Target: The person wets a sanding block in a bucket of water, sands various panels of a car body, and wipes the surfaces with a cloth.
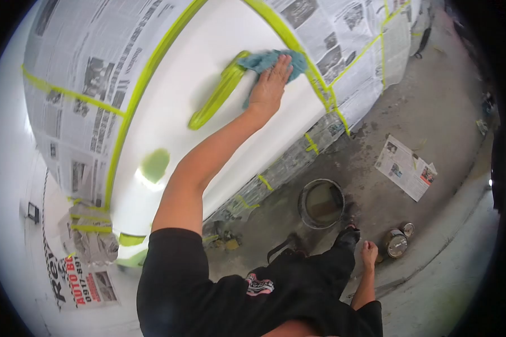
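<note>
My left hand [270, 90] presses a blue cloth [295, 60] against a white car door panel [208, 50]. Its fingers lie over the cloth, which bunches out around them. Just left of the cloth is the door handle [216, 101], covered in yellow-green tape. Lower on the panel shows a pale green patch [155, 164]. My right hand [369, 253] hangs low at my side, its fingers curled in, with no object visible in it. Near it on the floor are a round tin [397, 245] and a smaller one [409, 229].
Newspaper masking [78, 50] edged with yellow-green tape [130, 112] surrounds the panel. A bucket [321, 203] with murky liquid stands by my feet. A loose newspaper sheet [406, 167] lies on the grey floor. A printed banner [87, 283] is at lower left.
</note>
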Action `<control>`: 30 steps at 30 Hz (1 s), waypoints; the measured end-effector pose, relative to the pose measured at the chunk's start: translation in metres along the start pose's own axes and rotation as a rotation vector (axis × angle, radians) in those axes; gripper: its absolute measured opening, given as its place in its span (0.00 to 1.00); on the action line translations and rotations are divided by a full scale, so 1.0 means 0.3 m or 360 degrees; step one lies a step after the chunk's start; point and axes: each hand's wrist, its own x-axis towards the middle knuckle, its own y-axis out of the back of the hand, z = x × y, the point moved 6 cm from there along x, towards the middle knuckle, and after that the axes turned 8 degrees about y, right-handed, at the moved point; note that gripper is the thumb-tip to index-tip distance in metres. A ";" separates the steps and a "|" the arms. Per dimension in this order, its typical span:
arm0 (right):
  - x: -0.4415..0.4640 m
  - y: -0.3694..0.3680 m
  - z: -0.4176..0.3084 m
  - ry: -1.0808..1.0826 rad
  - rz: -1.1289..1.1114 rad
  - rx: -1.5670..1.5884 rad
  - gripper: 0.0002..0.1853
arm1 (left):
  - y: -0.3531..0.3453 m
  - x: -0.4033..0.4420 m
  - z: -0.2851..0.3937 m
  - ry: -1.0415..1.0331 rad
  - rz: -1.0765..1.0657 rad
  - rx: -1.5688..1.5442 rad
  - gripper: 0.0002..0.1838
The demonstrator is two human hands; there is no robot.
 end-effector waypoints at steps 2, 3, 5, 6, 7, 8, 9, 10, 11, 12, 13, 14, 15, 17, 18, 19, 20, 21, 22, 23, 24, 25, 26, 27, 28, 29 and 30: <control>-0.016 0.006 0.021 -0.0008 -0.0064 -0.0105 0.16 | 0.006 -0.121 -0.033 -0.0010 -0.0030 0.0045 0.36; -0.030 0.021 0.041 -0.0008 -0.0084 -0.0161 0.16 | 0.016 -0.179 -0.047 -0.0010 -0.0036 0.0063 0.36; -0.095 0.012 0.172 -0.0112 -0.0166 -0.0228 0.16 | -0.025 -0.327 -0.105 0.0238 -0.0161 -0.0402 0.36; -0.133 0.022 0.206 -0.0147 -0.0207 -0.0256 0.16 | -0.039 -0.411 -0.138 0.0368 -0.0236 -0.0524 0.36; -0.138 0.033 0.217 -0.0181 -0.0241 -0.0284 0.17 | -0.035 -0.437 -0.159 0.0439 -0.0236 -0.0592 0.37; -0.149 0.046 0.195 -0.0297 -0.0259 -0.0267 0.17 | -0.027 -0.463 -0.180 0.0510 -0.0233 -0.0660 0.37; -0.188 0.057 0.172 -0.0414 -0.0282 -0.0252 0.17 | -0.016 -0.471 -0.192 0.0521 -0.0168 -0.0669 0.37; -0.213 0.064 0.173 -0.0532 -0.0310 -0.0242 0.17 | -0.007 -0.479 -0.201 0.0535 -0.0110 -0.0679 0.37; -0.213 0.073 0.159 -0.0498 -0.0296 -0.0201 0.17 | -0.012 -0.464 -0.194 0.0592 -0.0094 -0.0684 0.36; -0.220 0.074 0.147 -0.0471 -0.0278 -0.0155 0.17 | -0.026 -0.420 -0.175 0.0640 -0.0074 -0.0692 0.35; -0.227 0.079 0.130 -0.0449 -0.0258 -0.0108 0.17 | -0.043 -0.386 -0.164 0.0683 -0.0054 -0.0702 0.34; -0.216 0.095 0.103 -0.0302 -0.0245 -0.0211 0.17 | -0.049 -0.377 -0.162 0.0693 0.0039 -0.0624 0.34; -0.201 0.106 0.076 -0.0161 -0.0236 -0.0313 0.17 | -0.053 -0.375 -0.158 0.0697 0.0129 -0.0547 0.34; -0.204 0.135 -0.023 -0.0066 -0.0242 -0.0369 0.16 | -0.042 -0.417 -0.138 0.0536 0.0159 -0.0471 0.34; -0.192 0.155 -0.119 -0.0094 -0.0255 -0.0324 0.16 | -0.025 -0.464 -0.160 0.0385 0.0105 -0.0463 0.34; -0.174 0.169 -0.170 -0.0108 -0.0263 -0.0271 0.16 | -0.013 -0.510 -0.191 0.0242 0.0062 -0.0445 0.35; -0.152 0.176 -0.129 -0.0097 -0.0243 -0.0302 0.16 | -0.045 -0.583 -0.218 0.0268 -0.0202 -0.0684 0.34; -0.126 0.170 -0.086 -0.0091 -0.0219 -0.0322 0.15 | -0.084 -0.692 -0.220 0.0284 -0.0460 -0.0919 0.33; -0.099 0.158 -0.002 -0.0089 -0.0189 -0.0335 0.15 | -0.123 -0.787 -0.220 0.0292 -0.0714 -0.1151 0.33; -0.080 0.142 0.075 -0.0113 -0.0140 -0.0276 0.15 | -0.131 -0.849 -0.262 0.0411 -0.0524 -0.1140 0.32; -0.060 0.120 0.152 -0.0139 -0.0082 -0.0210 0.15 | -0.145 -0.895 -0.306 0.0520 -0.0323 -0.1129 0.31; -0.041 0.100 0.216 -0.0165 -0.0024 -0.0151 0.16 | -0.132 -0.867 -0.334 0.0528 -0.0170 -0.1079 0.30; -0.033 0.089 0.202 -0.0104 -0.0021 -0.0167 0.15 | -0.083 -0.821 -0.374 0.0539 -0.0018 -0.1024 0.30; -0.034 0.083 0.202 -0.0098 -0.0109 -0.0210 0.15 | -0.058 -0.743 -0.392 0.0459 0.0073 -0.0926 0.29; -0.041 0.086 0.113 -0.0090 -0.0201 -0.0260 0.15 | -0.002 -0.672 -0.401 0.0452 0.0167 -0.0856 0.29; -0.040 0.084 0.070 -0.0084 -0.0289 -0.0307 0.14 | 0.053 -0.602 -0.410 0.0449 0.0260 -0.0784 0.29; -0.030 0.089 0.037 -0.0022 -0.0271 -0.0336 0.14 | 0.099 -0.538 -0.403 0.0510 0.0366 -0.0739 0.29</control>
